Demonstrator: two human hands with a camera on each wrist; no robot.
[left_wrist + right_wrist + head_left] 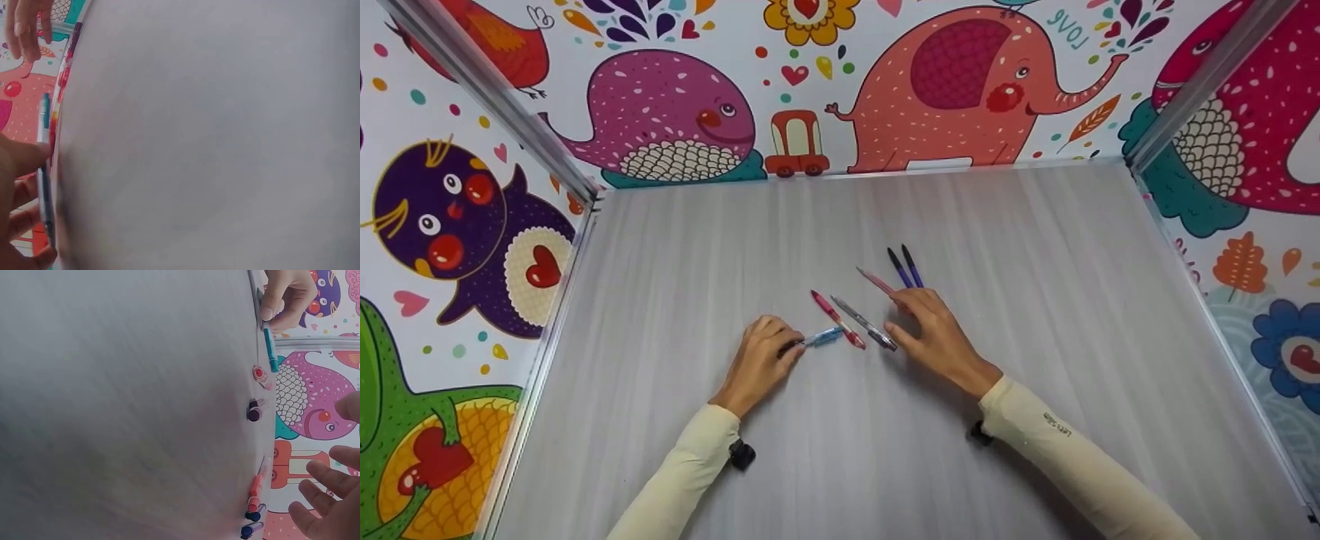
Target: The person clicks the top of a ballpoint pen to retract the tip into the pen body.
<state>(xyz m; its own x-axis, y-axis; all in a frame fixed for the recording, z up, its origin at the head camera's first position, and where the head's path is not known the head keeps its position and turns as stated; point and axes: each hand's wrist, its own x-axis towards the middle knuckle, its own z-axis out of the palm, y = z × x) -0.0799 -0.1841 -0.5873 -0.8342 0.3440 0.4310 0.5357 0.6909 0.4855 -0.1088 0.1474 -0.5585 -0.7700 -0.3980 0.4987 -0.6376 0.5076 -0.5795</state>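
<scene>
My left hand pinches a blue pen between thumb and fingers; the left wrist view has its teal end pointing up past the thumb. Just right of that pen's tip lie a red pen and a clear grey pen with a dark end, side by side. Over to the right, my right hand hovers with fingers spread and holds nothing, as the right wrist view shows. Close by its fingertips are a pink-red pen and two dark blue pens, partly covered by the hand.
The pens lie on a grey wood-grain table. Printed cartoon panels stand along its back and sides, with a metal post at the back left and another at the back right.
</scene>
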